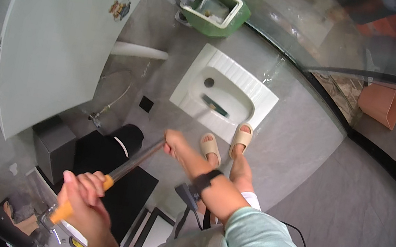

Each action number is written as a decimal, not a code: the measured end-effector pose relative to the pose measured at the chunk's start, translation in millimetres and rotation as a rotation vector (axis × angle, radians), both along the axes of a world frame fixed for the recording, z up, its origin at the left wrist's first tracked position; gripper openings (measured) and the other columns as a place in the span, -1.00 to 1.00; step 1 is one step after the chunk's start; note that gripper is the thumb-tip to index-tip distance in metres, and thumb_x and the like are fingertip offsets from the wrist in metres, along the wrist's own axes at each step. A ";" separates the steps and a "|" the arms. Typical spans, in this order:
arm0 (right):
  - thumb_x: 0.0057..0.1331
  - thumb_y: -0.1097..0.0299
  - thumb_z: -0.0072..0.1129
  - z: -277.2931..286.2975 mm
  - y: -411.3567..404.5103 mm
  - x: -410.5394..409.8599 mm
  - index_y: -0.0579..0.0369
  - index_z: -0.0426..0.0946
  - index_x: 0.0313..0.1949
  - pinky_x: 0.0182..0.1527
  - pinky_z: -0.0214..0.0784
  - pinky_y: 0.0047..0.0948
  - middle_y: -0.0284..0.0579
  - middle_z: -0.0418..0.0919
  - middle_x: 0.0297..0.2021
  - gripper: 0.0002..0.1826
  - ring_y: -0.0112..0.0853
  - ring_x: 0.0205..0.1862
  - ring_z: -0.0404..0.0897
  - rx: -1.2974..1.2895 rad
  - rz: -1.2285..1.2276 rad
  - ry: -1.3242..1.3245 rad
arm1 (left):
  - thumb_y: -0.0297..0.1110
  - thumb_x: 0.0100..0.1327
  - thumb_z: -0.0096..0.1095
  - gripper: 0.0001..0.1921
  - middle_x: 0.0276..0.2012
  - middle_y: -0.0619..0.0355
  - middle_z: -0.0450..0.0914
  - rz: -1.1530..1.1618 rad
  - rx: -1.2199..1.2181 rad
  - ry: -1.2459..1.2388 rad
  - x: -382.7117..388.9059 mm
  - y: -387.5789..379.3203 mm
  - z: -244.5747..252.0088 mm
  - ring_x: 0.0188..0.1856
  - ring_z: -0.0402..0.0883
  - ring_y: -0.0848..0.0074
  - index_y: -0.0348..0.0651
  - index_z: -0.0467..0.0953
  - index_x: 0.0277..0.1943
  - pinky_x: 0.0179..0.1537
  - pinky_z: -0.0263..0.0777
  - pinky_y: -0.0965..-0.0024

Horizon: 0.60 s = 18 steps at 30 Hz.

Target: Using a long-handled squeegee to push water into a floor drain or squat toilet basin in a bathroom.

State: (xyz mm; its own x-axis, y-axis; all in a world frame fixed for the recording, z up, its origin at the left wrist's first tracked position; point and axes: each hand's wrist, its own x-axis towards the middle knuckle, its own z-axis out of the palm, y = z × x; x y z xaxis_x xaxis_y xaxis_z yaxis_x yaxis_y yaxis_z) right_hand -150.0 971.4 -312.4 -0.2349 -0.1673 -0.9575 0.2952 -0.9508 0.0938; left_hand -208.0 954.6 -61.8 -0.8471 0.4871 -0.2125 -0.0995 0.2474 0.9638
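My left hand [85,199] is closed around the orange grip [63,213] of a long-handled brush. Farther down, my right hand [175,144] grips the brush's metal shaft [137,162]. The shaft slants away from me and blurs beyond my right hand. At its far end, the dark green brush head [216,106] is over the basin of a white ceramic squat toilet [262,97]; contact with the basin floor is hard to tell. A round drain hole [209,82] shows beside the head. My feet in beige slides [241,139] are at the toilet's near edge.
A green trash bin [214,29] stands open beyond the toilet. Left are a large white glossy panel [58,39], a wall valve with hose [95,118], a black square floor drain [146,104] and a black cylinder [131,139]. A glass partition [299,22] with a black frame borders the right.
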 end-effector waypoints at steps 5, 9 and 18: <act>0.10 0.37 -0.26 -41.9 23.3 12.4 0.18 0.23 -0.60 -0.82 -0.05 -0.61 -0.21 0.20 -0.75 -0.81 -0.54 -0.81 0.15 0.039 -0.204 0.150 | -0.29 0.27 -0.27 -0.59 -0.83 0.29 0.05 -0.103 0.064 0.053 25.0 35.4 -12.6 -0.69 0.06 0.61 -0.06 0.03 -0.74 -0.40 0.16 0.43; 0.08 0.36 -0.23 -19.3 11.1 10.8 0.21 0.24 -0.56 -0.83 -0.06 -0.58 -0.19 0.20 -0.75 -0.83 -0.53 -0.82 0.13 -0.011 -0.187 0.074 | -0.28 0.26 -0.26 -0.57 -0.84 0.28 0.04 0.107 0.005 -0.046 -9.1 26.5 -5.8 -0.73 0.03 0.62 -0.09 0.02 -0.75 -0.45 0.18 0.44; 0.07 0.27 -0.24 -7.9 30.7 33.8 0.18 0.22 -0.61 -0.88 -0.18 -0.51 -0.17 0.22 -0.80 -0.77 -0.51 -0.89 0.09 0.078 -0.168 0.036 | -0.30 0.28 -0.38 -0.56 -0.85 0.29 0.04 -0.205 0.126 -0.067 2.3 16.0 -12.1 -0.73 0.06 0.62 -0.06 -0.02 -0.77 -0.47 0.15 0.47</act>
State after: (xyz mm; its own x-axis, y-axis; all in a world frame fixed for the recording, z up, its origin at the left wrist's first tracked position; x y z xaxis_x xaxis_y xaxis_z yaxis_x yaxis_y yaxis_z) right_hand -116.2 1002.1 -320.3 -0.2875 -0.0486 -0.9565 0.1332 -0.9910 0.0104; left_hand -205.8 970.6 -73.8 -0.7139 0.6736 -0.1913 -0.1239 0.1473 0.9813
